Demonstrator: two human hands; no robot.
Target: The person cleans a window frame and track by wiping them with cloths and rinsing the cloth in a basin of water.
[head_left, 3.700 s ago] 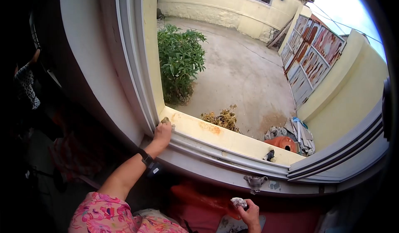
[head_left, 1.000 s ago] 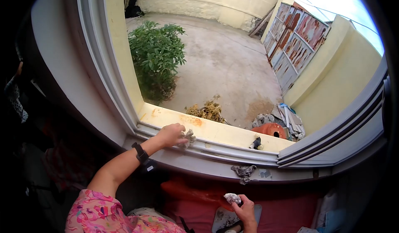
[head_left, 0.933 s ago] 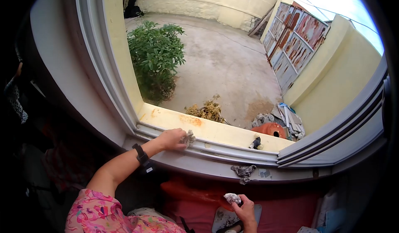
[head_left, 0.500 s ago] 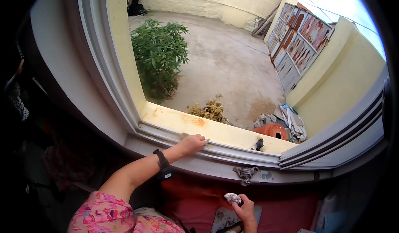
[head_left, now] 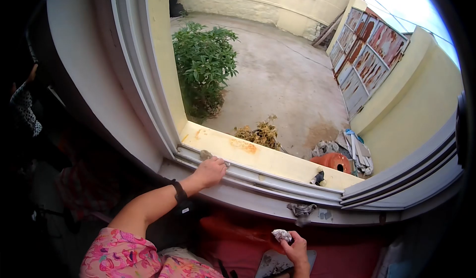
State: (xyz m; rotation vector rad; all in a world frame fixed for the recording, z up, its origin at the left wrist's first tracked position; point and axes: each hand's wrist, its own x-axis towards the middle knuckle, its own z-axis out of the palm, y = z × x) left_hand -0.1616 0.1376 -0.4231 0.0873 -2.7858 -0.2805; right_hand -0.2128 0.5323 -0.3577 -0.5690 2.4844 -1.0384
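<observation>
My left hand (head_left: 212, 172), with a dark band on its wrist, is closed on a greyish-tan rag (head_left: 206, 155) pressed to the white window track (head_left: 277, 183). Bits of the rag show on either side of the fingers. Lower down and to the right, my right hand (head_left: 296, 252) pinches a crumpled whitish wad (head_left: 281, 235), cloth or paper, in front of the red surface below the sill. A dark grey crumpled rag (head_left: 301, 210) hangs over the inner sill edge, above the right hand.
A small dark-and-tan object (head_left: 318, 178) lies on the yellow outer ledge (head_left: 238, 144). Sliding panes (head_left: 401, 179) stand at the right. Below my right hand lies a stained tray (head_left: 272, 263). At far left, another person's patterned sleeve (head_left: 27, 109) shows. Outside are a bush and a rusty gate.
My left hand has slid left along the window track with the rag. My right hand keeps the wad in nearly the same place. The whole view has shifted slightly.
</observation>
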